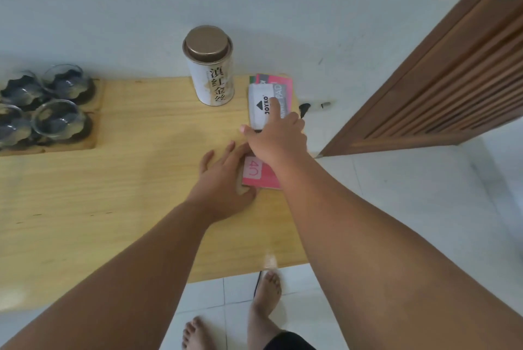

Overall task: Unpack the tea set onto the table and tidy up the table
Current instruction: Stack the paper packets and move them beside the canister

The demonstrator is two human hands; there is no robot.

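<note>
Table (127, 180) against wall. Glass cups (42, 106) on tray (93, 137) at far left. Tea tin (209, 65) upright at far edge, right of centre. Stacked notepads (268, 95) just right of tin, near table's right edge. Booklet (259, 175) nearer front, before notepads. Left hand (223, 177) on booklet's left side; right hand (278, 134) across notepads' near end. Door (438, 80) to right.

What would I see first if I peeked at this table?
Two bare arms reaching across the wooden table: the right hand rests on a white Joyko pad at the far right edge, and the left hand presses beside a pink booklet. A tall white tea tin stands at the back, with glass cups on the left.
</note>
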